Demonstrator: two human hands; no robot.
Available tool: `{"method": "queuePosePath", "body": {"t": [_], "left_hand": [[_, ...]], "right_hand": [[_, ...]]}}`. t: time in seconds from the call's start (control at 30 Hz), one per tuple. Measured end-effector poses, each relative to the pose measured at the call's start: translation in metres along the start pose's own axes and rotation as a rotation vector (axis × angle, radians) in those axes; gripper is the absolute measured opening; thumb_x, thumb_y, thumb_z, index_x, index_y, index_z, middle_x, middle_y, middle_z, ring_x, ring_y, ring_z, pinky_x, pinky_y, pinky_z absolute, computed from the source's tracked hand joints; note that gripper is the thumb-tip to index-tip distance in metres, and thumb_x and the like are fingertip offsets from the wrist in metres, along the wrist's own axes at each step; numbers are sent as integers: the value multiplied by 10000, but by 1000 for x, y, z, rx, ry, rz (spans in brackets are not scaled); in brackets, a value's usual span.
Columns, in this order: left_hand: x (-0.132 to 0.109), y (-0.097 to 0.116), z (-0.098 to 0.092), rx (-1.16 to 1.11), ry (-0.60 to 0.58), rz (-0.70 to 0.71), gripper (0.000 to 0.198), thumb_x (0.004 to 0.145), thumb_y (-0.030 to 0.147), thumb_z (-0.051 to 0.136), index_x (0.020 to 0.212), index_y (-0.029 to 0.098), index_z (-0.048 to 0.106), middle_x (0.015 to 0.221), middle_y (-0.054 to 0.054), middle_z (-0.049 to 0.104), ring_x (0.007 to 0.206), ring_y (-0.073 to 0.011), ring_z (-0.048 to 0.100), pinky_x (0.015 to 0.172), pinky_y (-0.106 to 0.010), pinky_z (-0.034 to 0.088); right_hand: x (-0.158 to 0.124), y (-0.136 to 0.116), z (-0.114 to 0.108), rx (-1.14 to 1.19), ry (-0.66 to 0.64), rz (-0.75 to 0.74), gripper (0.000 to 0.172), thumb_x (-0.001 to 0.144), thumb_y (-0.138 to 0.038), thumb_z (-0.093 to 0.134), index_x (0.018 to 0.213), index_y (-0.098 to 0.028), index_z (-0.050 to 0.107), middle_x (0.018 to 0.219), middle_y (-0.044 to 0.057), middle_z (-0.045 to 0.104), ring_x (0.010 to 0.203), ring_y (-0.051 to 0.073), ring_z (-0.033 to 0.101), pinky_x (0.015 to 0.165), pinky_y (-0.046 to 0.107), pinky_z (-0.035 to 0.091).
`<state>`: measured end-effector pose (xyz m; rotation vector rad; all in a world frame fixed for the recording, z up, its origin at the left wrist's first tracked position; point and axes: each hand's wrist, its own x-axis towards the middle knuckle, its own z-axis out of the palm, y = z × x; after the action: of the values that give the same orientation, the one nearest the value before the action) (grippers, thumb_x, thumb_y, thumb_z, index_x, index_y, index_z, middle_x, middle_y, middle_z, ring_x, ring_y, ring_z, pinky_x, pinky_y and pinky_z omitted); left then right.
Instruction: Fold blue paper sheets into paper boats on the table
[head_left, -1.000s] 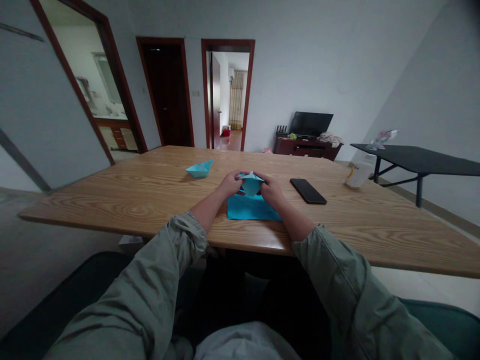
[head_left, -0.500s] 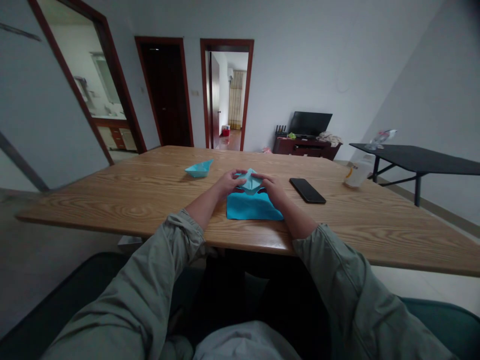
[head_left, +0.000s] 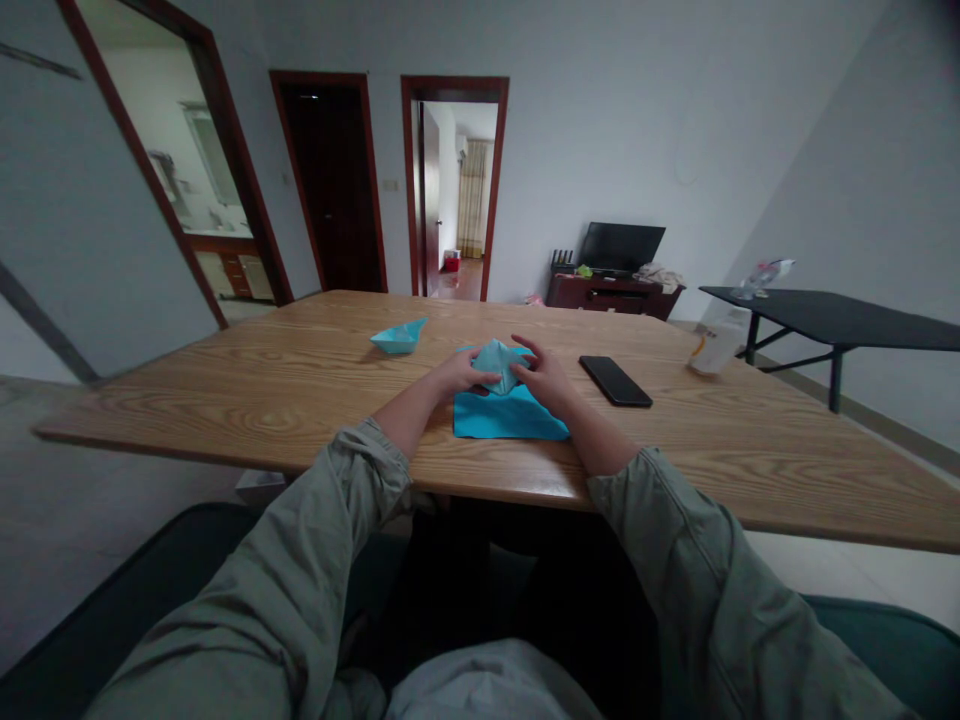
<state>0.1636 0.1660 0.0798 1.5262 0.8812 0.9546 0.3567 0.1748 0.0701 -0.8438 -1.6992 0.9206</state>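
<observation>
Left hand [head_left: 456, 374] grasps pale-blue folded-paper piece [head_left: 496, 362] above bright-blue rectangular sheet [head_left: 504, 420] on brown wood-grain worktop [head_left: 300, 390]; right hand [head_left: 547, 380] at piece's right edge, forefinger raised, grip unclear. Seemingly shaping folds; next move likely calls for light, even finger pressure.

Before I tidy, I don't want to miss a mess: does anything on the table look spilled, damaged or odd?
Nothing stands out: no spill shows on the table; the paper boat and phone look whole. The folded paper between left hand and right hand is too small to check for tears.
</observation>
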Motion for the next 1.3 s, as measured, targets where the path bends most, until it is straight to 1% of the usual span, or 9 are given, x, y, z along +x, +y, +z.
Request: {"method": "queuePosePath", "body": {"t": [0.07, 0.23, 0.3, 0.43, 0.6, 0.8, 0.97, 1.07, 1.3], "left_hand": [[0, -1, 0, 9, -4, 21, 649, 584, 323, 850, 1148, 141, 584, 937, -81, 673, 766, -174, 654, 610, -280, 560], [7, -4, -5, 1, 137, 90, 644, 569, 308, 855, 1125, 128, 585, 917, -68, 670, 772, -177, 650, 599, -276, 568], [8, -4, -7, 3, 163, 109, 648, 571, 295, 854, 1133, 130, 576, 927, -66, 668, 772, -177, 649, 592, -276, 571], [8, -2, -7, 5, 165, 122, 617, 604, 289, 839, 1138, 143, 567, 952, -68, 670, 779, -177, 652, 594, -280, 576], [5, 1, -4, 53, 196, 84, 471, 715, 414, 760, 1071, 150, 598, 898, -61, 676, 709, -156, 648, 553, -256, 557], [4, -4, 0, 147, 148, 70, 473, 762, 507, 696, 1052, 144, 607, 837, -63, 668, 643, -136, 619, 473, -202, 500], [4, -6, 1, 183, 140, 54, 557, 722, 575, 703, 1070, 152, 602, 864, -68, 671, 672, -153, 624, 457, -203, 487], [3, -7, 0, 200, 105, 46, 580, 706, 603, 700, 1067, 157, 614, 836, -58, 677, 647, -147, 613, 457, -203, 473], [1, -7, 0, 202, 78, 27, 558, 718, 580, 700, 1080, 162, 626, 814, -59, 673, 600, -132, 589, 449, -202, 446]], "right_hand": [[1, 2, 0, 27, 6, 12, 697, 727, -303, 684, 1382, -226, 460, 783, -27, 625, 605, 98, 543, 576, 236, 504], [1, 3, 2, 116, -10, 122, 755, 706, -289, 723, 1391, -204, 418, 687, -42, 610, 650, 132, 608, 611, 271, 553], [1, 2, 3, 125, -23, 138, 726, 716, -276, 720, 1378, -202, 428, 667, -43, 619, 644, 131, 616, 613, 273, 557], [0, -2, 3, 125, -21, 133, 653, 726, -282, 727, 1330, -212, 492, 632, -51, 614, 588, 116, 601, 596, 268, 552], [2, 1, 1, 106, -19, 154, 582, 762, -299, 695, 1314, -205, 537, 701, -21, 642, 594, 114, 615, 575, 253, 542], [2, 5, 1, 53, -64, 98, 478, 776, -283, 679, 1242, -194, 622, 635, -41, 575, 573, 99, 562, 563, 254, 560], [1, 3, 4, 45, -68, 102, 481, 777, -264, 667, 1249, -179, 623, 615, -55, 529, 558, 89, 520, 555, 268, 579], [0, 4, 5, 42, -89, 106, 482, 787, -260, 651, 1262, -188, 616, 609, -59, 511, 556, 84, 506, 564, 267, 583], [0, 5, 8, 33, -112, 96, 495, 774, -301, 658, 1255, -189, 614, 609, -63, 505, 557, 84, 500, 569, 267, 571]]}}
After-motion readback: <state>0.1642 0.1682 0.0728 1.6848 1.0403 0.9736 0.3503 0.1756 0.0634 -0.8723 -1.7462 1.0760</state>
